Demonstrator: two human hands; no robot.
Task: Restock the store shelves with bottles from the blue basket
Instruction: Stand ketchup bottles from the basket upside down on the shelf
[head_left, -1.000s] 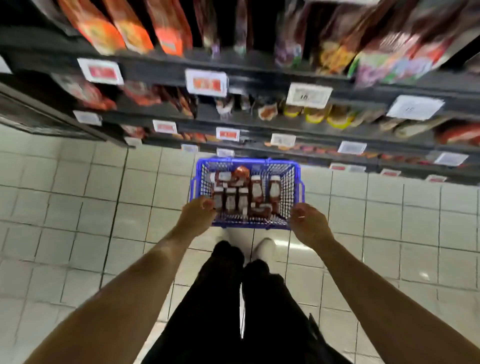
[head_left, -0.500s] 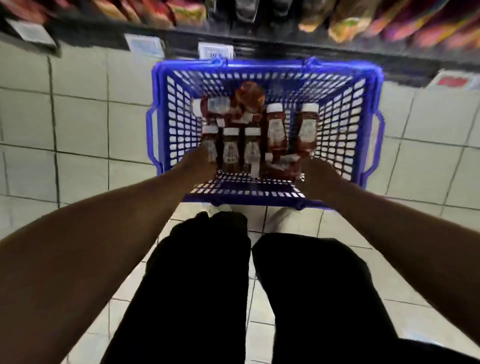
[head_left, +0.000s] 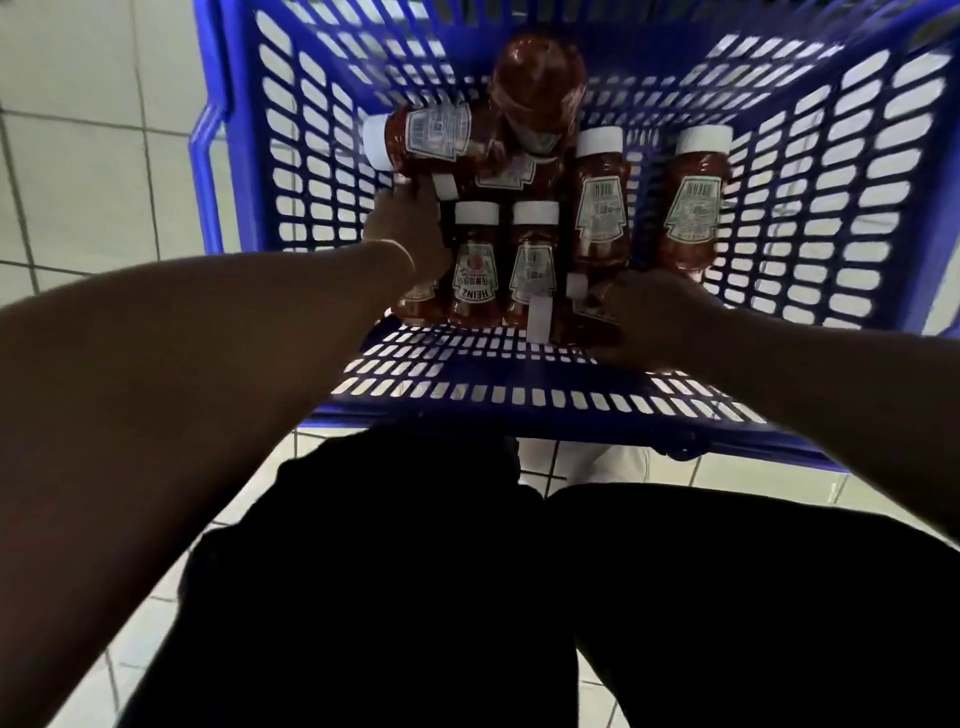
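The blue basket (head_left: 270, 171) sits on the tiled floor (head_left: 88, 171) with both arms reaching down into it, so the bottles are all within a short reach of either grip. Around the left hand (head_left: 410, 223) lie the ketchup bottles (head_left: 475, 270): two stand cap-up just to its right, one lies on its side (head_left: 431, 137) just beyond the fingertips, and another is partly hidden under the palm. The left fingers seem bent over that one, but I cannot tell whether they hold it. The right hand (head_left: 654, 317) lies low against a toppled bottle near the front wall; its grasp is hidden too. These look like squeeze plastic: moderately heavy when full, smooth, not brittle. I would take each round the labelled waist, not the white cap (head_left: 477, 212).
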